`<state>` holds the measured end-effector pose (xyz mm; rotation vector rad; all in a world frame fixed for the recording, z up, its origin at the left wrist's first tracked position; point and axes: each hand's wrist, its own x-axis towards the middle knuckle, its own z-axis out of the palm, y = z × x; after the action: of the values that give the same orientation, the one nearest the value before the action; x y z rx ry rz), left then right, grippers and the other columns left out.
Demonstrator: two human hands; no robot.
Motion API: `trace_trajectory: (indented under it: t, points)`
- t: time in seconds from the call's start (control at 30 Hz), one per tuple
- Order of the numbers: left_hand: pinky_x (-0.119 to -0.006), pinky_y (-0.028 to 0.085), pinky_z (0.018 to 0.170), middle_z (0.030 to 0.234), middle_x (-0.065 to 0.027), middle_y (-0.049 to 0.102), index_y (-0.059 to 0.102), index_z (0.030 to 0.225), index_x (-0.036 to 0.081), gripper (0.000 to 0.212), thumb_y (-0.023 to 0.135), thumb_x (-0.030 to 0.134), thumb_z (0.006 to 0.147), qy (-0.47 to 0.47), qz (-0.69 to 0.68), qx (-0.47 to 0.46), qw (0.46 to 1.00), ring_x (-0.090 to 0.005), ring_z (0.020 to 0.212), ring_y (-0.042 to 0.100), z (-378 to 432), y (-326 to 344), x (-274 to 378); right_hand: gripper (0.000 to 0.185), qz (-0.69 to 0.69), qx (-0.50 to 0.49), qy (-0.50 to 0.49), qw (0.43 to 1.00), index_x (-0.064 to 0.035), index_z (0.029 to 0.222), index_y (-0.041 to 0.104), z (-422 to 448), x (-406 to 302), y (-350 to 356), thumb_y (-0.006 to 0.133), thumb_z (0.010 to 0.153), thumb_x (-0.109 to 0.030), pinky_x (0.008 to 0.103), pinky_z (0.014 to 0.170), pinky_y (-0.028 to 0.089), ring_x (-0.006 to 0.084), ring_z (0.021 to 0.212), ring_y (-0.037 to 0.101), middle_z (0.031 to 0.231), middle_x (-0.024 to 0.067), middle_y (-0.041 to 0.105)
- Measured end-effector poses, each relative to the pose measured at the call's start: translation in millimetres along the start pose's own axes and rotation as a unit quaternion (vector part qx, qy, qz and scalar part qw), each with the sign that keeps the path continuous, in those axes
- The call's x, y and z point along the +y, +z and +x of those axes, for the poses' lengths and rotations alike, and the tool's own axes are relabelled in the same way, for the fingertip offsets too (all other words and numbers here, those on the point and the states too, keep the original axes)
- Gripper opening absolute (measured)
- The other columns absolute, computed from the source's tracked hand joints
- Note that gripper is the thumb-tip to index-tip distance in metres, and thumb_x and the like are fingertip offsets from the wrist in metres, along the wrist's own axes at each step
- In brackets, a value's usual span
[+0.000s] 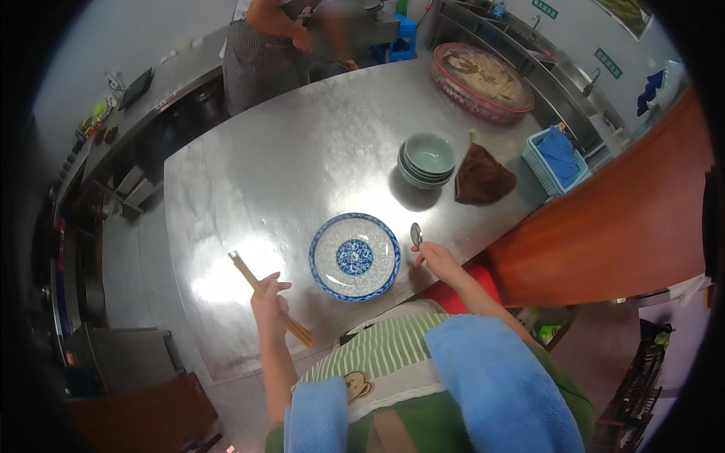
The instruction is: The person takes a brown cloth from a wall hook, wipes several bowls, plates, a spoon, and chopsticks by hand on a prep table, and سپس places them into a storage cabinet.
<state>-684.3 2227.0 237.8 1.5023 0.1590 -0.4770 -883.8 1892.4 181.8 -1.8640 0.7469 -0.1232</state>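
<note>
My left hand (271, 306) is closed around a bundle of chopsticks (246, 272), held at a slant over the near left part of the steel table (249, 175). Between my hands lies a round plate (355, 257) with a blue patterned rim and a blue flowered centre; nothing is on it. To the right of the plate, my right hand (439, 261) holds a metal spoon (417, 233), its bowl pointing away from me. A stack of pale green bowls (429, 158) stands beyond the plate, with a brown cloth (483, 175) beside it.
A big round red-rimmed container (481, 82) sits at the far right corner. A light blue basket (555, 161) holding a blue cloth stands by the right edge, near an orange-brown panel (600, 221). Across the table is a person in a checked apron (257, 62). Steel sinks (524, 42) line the wall.
</note>
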Motion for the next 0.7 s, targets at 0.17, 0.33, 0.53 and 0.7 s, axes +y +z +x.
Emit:
trace_trajectory:
  t: [0.17,0.33,0.53,0.7]
  points:
    - [-0.022,0.034,0.039,0.076,-0.0091,0.065,0.060,0.108,-0.005,0.029,0.057,0.019,0.092,-0.075,0.081,-0.018,0.994,-0.0073,0.046,0.047,12.8,10.5,-71.7,0.029,-0.032,-0.117,-0.043,0.992,-0.0001,0.097,0.069,-7.1,-63.9,-6.5,0.049,0.094,-0.021,0.0327,0.078,0.047,0.0229,0.083,0.063,0.091,0.0137,0.068]
    - [-0.025,0.037,0.042,0.068,-0.0047,0.059,0.062,0.097,-0.003,0.025,0.060,0.020,0.090,-0.062,0.081,-0.076,0.992,-0.0096,0.046,0.048,19.2,38.2,-83.5,0.021,-0.153,-0.063,-0.157,0.974,-0.0023,0.100,0.069,-1.5,-67.0,-10.9,0.058,0.090,-0.018,0.0376,0.074,0.048,0.0319,0.083,0.062,0.088,0.0172,0.064]
    - [-0.027,0.036,0.040,0.061,-0.0027,0.054,0.060,0.087,-0.001,0.019,0.065,0.018,0.086,-0.058,0.148,-0.058,0.986,-0.0109,0.044,0.048,18.2,52.5,-79.6,0.014,-0.194,0.078,-0.189,0.960,-0.0080,0.094,0.068,11.4,-90.2,-28.3,0.059,0.087,-0.017,0.0419,0.068,0.048,0.0342,0.083,0.060,0.084,0.0130,0.062]
    - [-0.027,0.036,0.039,0.060,-0.0027,0.053,0.060,0.083,-0.001,0.020,0.066,0.018,0.085,-0.058,0.174,-0.077,0.980,-0.0108,0.043,0.048,24.5,55.4,-80.8,0.016,-0.349,0.269,-0.218,0.871,-0.0085,0.096,0.065,67.7,-95.7,-72.6,0.052,0.087,-0.010,0.0427,0.068,0.049,0.0328,0.082,0.060,0.088,0.0127,0.059]
